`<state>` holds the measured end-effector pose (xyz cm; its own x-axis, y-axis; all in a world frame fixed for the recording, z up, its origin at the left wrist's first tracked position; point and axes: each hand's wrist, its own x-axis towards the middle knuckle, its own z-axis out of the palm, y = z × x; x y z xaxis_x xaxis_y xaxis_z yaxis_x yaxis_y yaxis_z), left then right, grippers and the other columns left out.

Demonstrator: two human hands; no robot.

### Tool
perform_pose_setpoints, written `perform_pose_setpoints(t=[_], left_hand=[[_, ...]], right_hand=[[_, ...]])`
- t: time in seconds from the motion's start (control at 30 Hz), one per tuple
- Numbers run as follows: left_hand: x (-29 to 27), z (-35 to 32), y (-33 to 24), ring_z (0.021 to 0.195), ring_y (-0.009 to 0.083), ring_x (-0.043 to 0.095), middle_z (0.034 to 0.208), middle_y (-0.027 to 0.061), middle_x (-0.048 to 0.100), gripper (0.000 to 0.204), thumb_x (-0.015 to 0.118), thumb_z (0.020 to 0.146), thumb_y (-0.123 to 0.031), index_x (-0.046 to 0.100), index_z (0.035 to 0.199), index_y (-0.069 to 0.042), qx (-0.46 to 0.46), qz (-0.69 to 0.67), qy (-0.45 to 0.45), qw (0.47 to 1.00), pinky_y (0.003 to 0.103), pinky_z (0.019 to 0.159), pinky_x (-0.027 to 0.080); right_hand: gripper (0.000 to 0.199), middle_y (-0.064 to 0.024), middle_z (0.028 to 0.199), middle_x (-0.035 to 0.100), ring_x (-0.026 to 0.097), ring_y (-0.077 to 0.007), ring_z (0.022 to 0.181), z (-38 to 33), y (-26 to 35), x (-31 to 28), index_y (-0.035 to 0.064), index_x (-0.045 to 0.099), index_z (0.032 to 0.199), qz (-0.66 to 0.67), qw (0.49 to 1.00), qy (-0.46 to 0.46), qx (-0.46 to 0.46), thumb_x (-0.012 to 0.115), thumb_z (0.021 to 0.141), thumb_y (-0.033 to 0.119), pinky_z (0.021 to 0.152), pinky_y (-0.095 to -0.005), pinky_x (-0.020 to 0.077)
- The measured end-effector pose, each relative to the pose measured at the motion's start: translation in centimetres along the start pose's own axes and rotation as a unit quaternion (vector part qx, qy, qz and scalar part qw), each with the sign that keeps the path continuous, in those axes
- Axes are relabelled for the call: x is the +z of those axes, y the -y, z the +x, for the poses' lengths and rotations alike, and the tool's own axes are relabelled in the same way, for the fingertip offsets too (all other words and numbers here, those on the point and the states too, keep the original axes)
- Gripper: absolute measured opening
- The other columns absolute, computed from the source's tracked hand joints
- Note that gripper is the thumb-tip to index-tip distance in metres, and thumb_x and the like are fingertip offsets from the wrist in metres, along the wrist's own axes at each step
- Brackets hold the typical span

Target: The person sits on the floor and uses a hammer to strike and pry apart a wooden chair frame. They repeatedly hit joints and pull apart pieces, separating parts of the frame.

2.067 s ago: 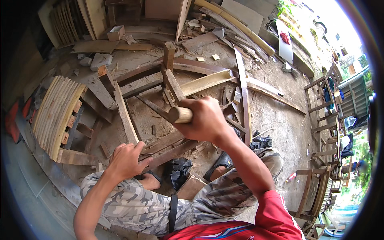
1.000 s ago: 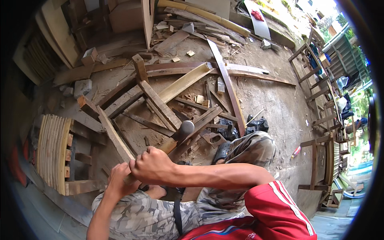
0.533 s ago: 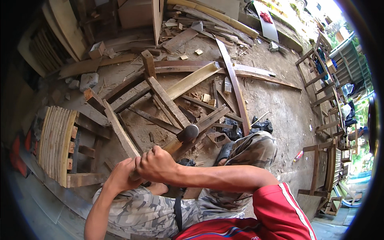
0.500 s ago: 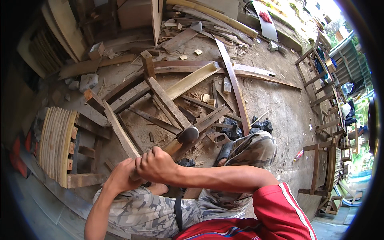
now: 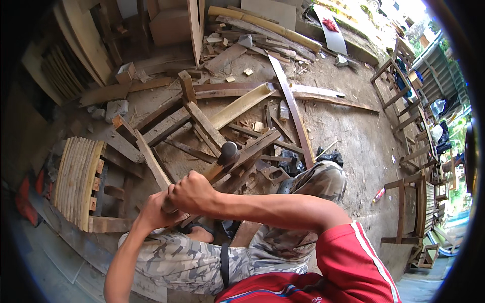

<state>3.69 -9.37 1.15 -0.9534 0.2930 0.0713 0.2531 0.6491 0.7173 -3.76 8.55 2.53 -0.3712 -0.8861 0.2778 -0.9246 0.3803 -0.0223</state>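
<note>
My right hand [image 5: 193,194] is closed round the wooden handle of a hammer [image 5: 214,171]. Its dark, round head [image 5: 229,150] points away from me, over the joined timbers. Just left of it, my left hand [image 5: 157,210] is also closed, seemingly round the butt end of the same handle; its fingers are partly hidden. Beyond both hands lies a wooden frame [image 5: 152,160] of rough brown beams, tilted on the ground. A crossing beam [image 5: 260,147] runs beside the hammer head. The handle of a handsaw [image 5: 274,174] shows near my right knee.
A slatted wooden piece [image 5: 78,184] stands at my left. Long planks [image 5: 292,111], a pale channel-shaped piece [image 5: 242,106] and offcuts lie ahead. Black plastic [image 5: 329,155] sits by my knee. Scrap wood [image 5: 265,35] is piled at the back; wooden chair frames [image 5: 399,212] line the right.
The hammer head has risen a little and shifted left, away from the crossing beam. Both hands keep their grip and have moved slightly up. The view has tilted slightly.
</note>
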Motion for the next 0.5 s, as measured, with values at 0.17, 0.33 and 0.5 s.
perform_pose_setpoints(t=[0.17,0.33,0.5], left_hand=[[0.5,-0.3,-0.2,0.089,0.0411,0.069,0.095,0.0219,0.072,0.040,0.084,0.075,-0.021,0.070,0.106,-0.002,-0.020,0.027,-0.043,0.999,0.043,0.077,0.057],[0.1,0.0,-1.3,0.093,0.0369,0.071,0.102,0.0223,0.073,0.046,0.081,0.079,-0.025,0.070,0.117,-0.001,-0.039,0.077,-0.038,0.996,0.039,0.082,0.056],[0.4,0.0,-1.8,0.090,0.0372,0.071,0.099,0.0218,0.073,0.049,0.082,0.078,-0.029,0.070,0.116,0.000,-0.035,0.099,-0.055,0.993,0.039,0.081,0.056]], right_hand=[[0.018,-0.0133,0.078,0.075,0.076,-0.0289,0.074,2.0,-3.3,-6.1,0.0077,0.073,0.087,0.117,0.978,0.103,0.140,0.063,0.085,0.023,0.061,-0.0433,0.0580],[0.015,-0.0117,0.076,0.071,0.068,-0.0237,0.064,-1.6,-13.8,-10.4,0.0033,0.074,0.095,0.381,0.839,-0.174,0.348,0.061,0.088,0.005,0.061,-0.0386,0.0569],[0.018,0.0013,0.063,0.045,0.047,-0.0097,0.052,-10.4,-16.3,-11.8,0.0080,0.055,0.079,0.596,0.567,-0.394,0.410,0.068,0.090,0.011,0.050,-0.0276,0.0405]])
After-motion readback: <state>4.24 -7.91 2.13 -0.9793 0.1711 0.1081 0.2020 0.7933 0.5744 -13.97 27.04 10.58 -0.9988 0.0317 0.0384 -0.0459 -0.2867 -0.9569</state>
